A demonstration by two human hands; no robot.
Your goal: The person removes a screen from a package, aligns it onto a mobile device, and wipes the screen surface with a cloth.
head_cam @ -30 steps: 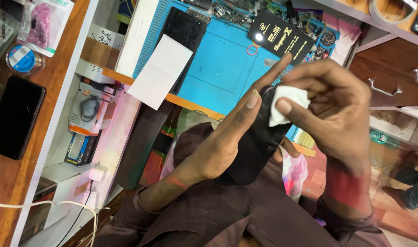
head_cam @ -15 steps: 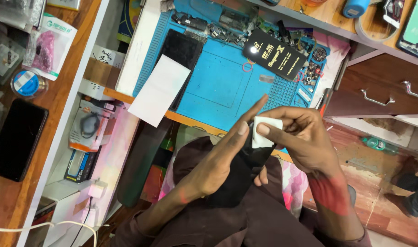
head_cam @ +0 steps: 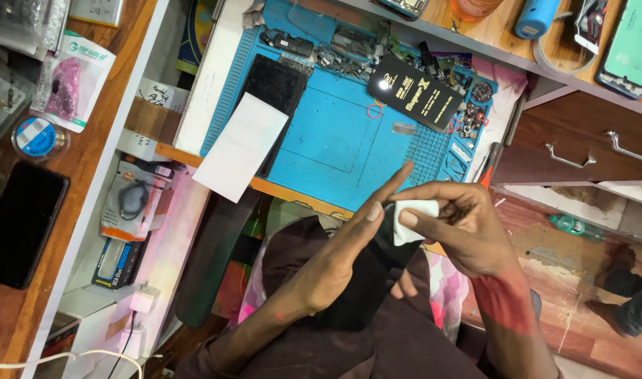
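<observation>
My left hand [head_cam: 335, 263] holds a black phone-sized glass panel [head_cam: 366, 277] over my lap, fingers stretched along its edge. My right hand [head_cam: 461, 224] pinches a small white wipe [head_cam: 413, 214] and presses it against the upper end of the panel. Both hands are just in front of the blue work mat [head_cam: 335, 133] on the bench. On that mat lie a white sheet [head_cam: 240, 147] over a black panel [head_cam: 275, 88], and a black rectangular box [head_cam: 413, 95].
Small parts and tools crowd the far edge of the mat [head_cam: 321, 49]. A dark phone [head_cam: 19, 224] and a blue-topped round tin [head_cam: 38, 137] rest on the wooden shelf at left. Wooden drawers [head_cam: 580, 151] with metal handles stand at right. Packaged goods [head_cam: 128, 207] sit below the bench.
The view has shifted, so my hands sit lower and more to the right. My right hand has kept the white wipe on the panel's upper end, rubbing there.
</observation>
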